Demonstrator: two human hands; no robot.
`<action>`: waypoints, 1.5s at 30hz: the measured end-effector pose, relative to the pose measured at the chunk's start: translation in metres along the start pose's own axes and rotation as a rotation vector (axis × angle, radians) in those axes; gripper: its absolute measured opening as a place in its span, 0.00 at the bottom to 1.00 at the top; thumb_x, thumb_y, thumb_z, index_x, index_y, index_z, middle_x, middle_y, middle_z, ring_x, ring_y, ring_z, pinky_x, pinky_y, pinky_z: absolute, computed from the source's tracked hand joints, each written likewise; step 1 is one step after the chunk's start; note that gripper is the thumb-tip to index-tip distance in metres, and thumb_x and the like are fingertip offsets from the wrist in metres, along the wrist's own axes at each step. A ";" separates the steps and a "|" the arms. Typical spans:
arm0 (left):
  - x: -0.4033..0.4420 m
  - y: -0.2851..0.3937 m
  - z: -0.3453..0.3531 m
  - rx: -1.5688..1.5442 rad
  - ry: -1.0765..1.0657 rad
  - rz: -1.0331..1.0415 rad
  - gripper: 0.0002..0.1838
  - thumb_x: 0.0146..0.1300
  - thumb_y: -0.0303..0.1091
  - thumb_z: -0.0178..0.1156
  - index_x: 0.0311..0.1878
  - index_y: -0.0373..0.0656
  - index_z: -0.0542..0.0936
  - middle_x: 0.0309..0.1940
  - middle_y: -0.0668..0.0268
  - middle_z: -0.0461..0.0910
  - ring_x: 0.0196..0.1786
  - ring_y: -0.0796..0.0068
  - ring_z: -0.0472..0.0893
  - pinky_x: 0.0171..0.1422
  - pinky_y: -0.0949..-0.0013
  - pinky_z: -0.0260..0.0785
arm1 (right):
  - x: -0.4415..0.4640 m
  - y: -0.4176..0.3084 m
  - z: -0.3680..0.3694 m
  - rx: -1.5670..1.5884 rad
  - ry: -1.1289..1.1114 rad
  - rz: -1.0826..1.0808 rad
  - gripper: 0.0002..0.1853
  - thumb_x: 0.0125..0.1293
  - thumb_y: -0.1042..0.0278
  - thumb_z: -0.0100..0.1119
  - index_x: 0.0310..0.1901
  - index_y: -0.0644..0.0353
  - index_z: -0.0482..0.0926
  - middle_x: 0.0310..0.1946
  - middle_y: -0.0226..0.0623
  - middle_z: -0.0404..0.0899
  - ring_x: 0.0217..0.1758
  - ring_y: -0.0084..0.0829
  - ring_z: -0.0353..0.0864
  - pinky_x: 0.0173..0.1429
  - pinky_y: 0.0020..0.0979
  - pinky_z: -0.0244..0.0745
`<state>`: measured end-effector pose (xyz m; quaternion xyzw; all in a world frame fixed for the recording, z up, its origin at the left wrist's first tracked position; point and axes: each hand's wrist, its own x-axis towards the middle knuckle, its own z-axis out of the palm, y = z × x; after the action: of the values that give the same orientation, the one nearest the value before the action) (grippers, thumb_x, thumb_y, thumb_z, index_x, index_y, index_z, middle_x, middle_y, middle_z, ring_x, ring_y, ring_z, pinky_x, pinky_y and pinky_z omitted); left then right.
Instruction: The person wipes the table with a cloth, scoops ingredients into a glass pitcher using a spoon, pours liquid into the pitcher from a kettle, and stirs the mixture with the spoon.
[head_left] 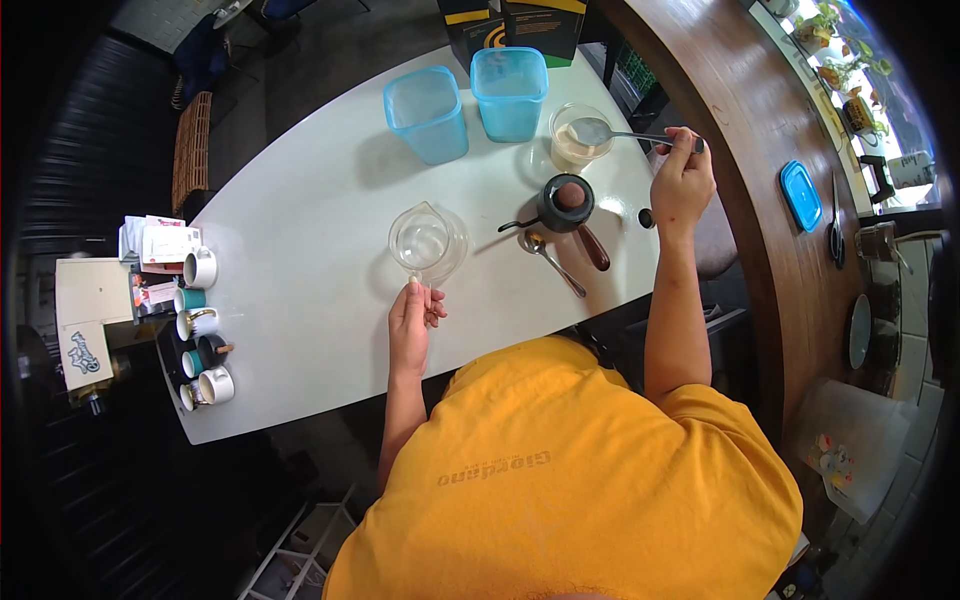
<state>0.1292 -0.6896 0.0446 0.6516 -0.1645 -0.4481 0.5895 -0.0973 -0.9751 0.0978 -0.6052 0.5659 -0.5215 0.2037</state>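
My left hand [412, 308] is closed on the handle of a clear glass jug [422, 238] with a pouring lip, which appears to stand on the white table. With its fingers closed, my right hand [684, 185] grips the handle of a large metal spoon [598, 131]. The spoon's bowl is over a clear cup [572, 155] holding something cream-coloured. Below that cup is a dark round vessel [552, 215] with a brown handle [593, 247] and a brown ball-shaped knob [570, 195] on top. A smaller metal spoon [556, 268] lies beside it.
Two blue plastic containers [427, 118] [510, 95] stand at the table's far side, near dark boxes [541, 30]. Several mugs [200, 268] line the left end of the white table [300, 300]. A wooden counter [735, 130] on the right bears a blue lid [800, 196] and scissors [836, 235].
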 end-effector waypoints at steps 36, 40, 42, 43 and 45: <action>-0.010 0.018 0.002 0.080 0.011 -0.005 0.22 0.75 0.48 0.48 0.31 0.41 0.75 0.23 0.75 0.66 0.27 0.87 0.64 0.35 0.80 0.59 | -0.050 -0.077 0.016 0.496 -0.066 -0.311 0.12 0.76 0.68 0.44 0.43 0.67 0.75 0.30 0.34 0.79 0.31 0.21 0.75 0.40 0.22 0.71; -0.015 0.012 -0.002 0.071 0.004 0.025 0.21 0.75 0.48 0.49 0.32 0.40 0.76 0.22 0.76 0.66 0.27 0.87 0.64 0.34 0.80 0.58 | -0.003 -0.072 0.033 0.424 0.029 -0.282 0.12 0.76 0.68 0.45 0.43 0.66 0.77 0.29 0.34 0.80 0.31 0.20 0.78 0.37 0.22 0.73; -0.017 0.009 -0.002 0.062 0.014 0.035 0.21 0.75 0.47 0.49 0.33 0.40 0.76 0.22 0.76 0.67 0.27 0.87 0.65 0.34 0.80 0.58 | 0.012 -0.069 0.048 0.298 -0.029 -0.326 0.13 0.76 0.67 0.46 0.41 0.66 0.79 0.29 0.33 0.81 0.30 0.20 0.79 0.35 0.22 0.74; -0.017 0.008 -0.002 0.051 0.024 0.040 0.21 0.75 0.47 0.49 0.34 0.40 0.76 0.22 0.76 0.67 0.27 0.87 0.65 0.34 0.79 0.58 | 0.020 -0.061 0.059 0.289 -0.041 -0.385 0.13 0.74 0.66 0.49 0.39 0.64 0.81 0.28 0.34 0.83 0.30 0.23 0.83 0.35 0.24 0.76; -0.018 0.006 -0.002 0.047 0.038 0.040 0.20 0.75 0.47 0.49 0.34 0.40 0.77 0.23 0.75 0.68 0.27 0.87 0.65 0.34 0.79 0.58 | 0.032 -0.049 0.081 0.237 -0.083 -0.428 0.11 0.72 0.66 0.51 0.38 0.62 0.81 0.28 0.35 0.83 0.30 0.27 0.84 0.36 0.27 0.76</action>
<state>0.1226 -0.6763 0.0567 0.6702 -0.1770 -0.4197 0.5860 -0.0100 -1.0182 0.1216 -0.7040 0.3507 -0.5904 0.1810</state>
